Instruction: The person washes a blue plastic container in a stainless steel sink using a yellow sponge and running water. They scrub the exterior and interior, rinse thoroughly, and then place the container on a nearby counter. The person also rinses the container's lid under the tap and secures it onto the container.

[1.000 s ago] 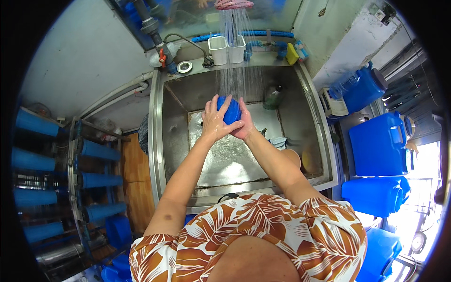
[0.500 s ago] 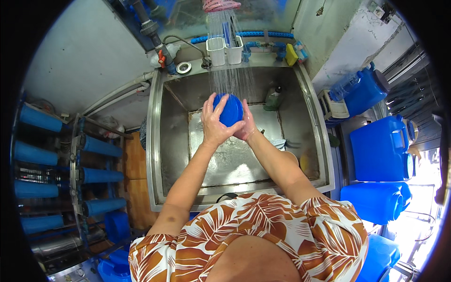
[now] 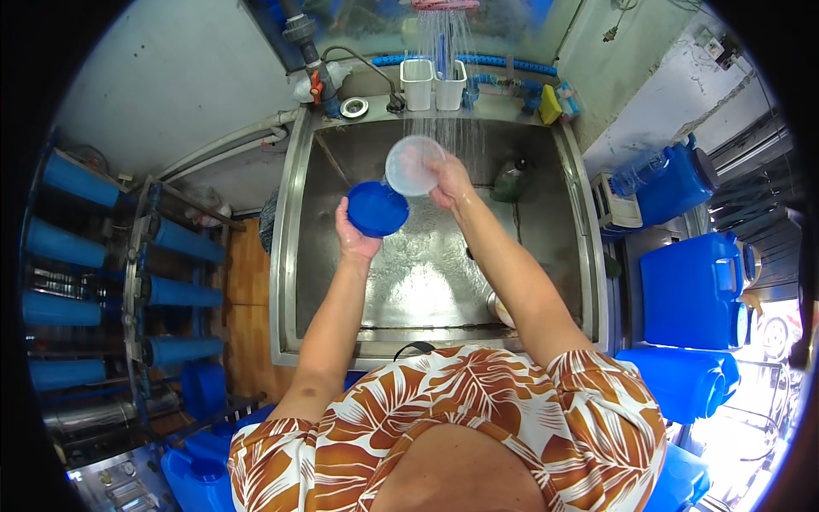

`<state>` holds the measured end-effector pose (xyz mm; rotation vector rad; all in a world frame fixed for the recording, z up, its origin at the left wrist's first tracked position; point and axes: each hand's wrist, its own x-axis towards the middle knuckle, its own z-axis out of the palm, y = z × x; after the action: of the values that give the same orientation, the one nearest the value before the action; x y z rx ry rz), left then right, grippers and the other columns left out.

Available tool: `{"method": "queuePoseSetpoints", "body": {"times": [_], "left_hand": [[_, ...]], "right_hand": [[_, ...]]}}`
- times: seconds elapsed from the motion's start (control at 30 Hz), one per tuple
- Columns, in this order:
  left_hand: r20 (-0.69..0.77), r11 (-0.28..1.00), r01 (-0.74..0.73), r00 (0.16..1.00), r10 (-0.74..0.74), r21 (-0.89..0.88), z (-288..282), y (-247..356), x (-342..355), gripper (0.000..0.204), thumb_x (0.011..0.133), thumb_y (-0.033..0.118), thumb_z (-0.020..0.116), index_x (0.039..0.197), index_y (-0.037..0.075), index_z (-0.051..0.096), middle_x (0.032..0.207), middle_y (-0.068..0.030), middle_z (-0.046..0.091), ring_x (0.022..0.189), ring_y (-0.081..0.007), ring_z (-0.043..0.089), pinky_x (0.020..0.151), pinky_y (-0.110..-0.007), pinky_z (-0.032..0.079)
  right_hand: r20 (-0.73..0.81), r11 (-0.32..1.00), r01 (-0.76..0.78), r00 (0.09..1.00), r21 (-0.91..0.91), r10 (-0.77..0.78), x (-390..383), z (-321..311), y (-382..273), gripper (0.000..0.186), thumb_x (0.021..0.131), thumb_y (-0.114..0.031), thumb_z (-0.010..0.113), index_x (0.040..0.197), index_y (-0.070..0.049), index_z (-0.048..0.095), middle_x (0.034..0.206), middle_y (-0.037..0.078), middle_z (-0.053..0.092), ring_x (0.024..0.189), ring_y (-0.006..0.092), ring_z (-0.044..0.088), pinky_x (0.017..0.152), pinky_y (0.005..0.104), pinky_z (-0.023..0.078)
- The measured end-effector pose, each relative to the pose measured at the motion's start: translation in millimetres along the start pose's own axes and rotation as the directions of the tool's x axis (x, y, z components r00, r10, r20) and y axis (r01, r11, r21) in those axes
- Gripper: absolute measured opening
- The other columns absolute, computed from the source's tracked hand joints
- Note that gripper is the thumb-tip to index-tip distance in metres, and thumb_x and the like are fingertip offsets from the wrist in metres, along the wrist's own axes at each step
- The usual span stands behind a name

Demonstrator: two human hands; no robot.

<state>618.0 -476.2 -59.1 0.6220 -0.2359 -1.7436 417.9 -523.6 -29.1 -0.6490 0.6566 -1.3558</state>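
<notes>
Head view: our left fingers (image 3: 343, 210) clasp the blue lid (image 3: 378, 209), our right fingers (image 3: 442, 196) pinch the clear tub (image 3: 413, 174); best hold wet rims firmly.

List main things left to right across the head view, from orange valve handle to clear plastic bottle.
Orange valve handle, blue round lid, translucent round tub, green bottle, yellow sponge, clear plastic bottle.

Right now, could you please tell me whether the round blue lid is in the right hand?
No, the left hand holds the round blue lid, while the right hand holds a translucent round container.
</notes>
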Motion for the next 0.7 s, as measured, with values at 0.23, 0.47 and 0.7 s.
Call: {"method": "queuePoseSetpoints", "body": {"times": [0.23,0.47,0.7], "left_hand": [[0.015,0.987,0.158,0.987,-0.157,-0.022,-1,-63,49,0.033,0.084,0.008,0.056,0.117,0.003,0.059,0.114,-0.0162,0.065,0.105,-0.0271,0.063,0.104,-0.043,0.045],[0.004,0.91,-0.032,0.999,0.034,0.414,63,-85,73,0.038,0.087,0.003,0.059,0.125,0.006,0.056,0.116,-0.008,0.064,0.102,-0.0226,0.063,0.084,-0.034,0.054],[0.029,0.967,0.163,0.985,-0.172,0.196,72,-67,80,0.038,0.096,0.02,0.056,0.131,0.004,0.054,0.115,-0.0107,0.064,0.096,-0.0206,0.066,0.08,-0.036,0.056]], "right_hand": [[0.159,0.453,0.203,0.978,-0.868,-0.133,8,33,-63,0.031,0.082,-0.011,0.067,0.109,0.003,0.068,0.091,0.008,0.071,0.085,0.0127,0.065,0.077,0.028,0.052],[-0.01,0.608,0.21,0.941,-0.766,-0.337,6,19,-77,0.036,0.08,-0.007,0.058,0.115,-0.003,0.068,0.094,0.011,0.072,0.089,0.0151,0.066,0.082,0.0306,0.051],[0.25,-0.126,0.218,0.889,-0.968,-0.384,-33,18,-81,0.043,0.078,-0.027,0.063,0.12,-0.016,0.067,0.124,0.019,0.061,0.112,0.0362,0.059,0.099,0.0359,0.044]]}}
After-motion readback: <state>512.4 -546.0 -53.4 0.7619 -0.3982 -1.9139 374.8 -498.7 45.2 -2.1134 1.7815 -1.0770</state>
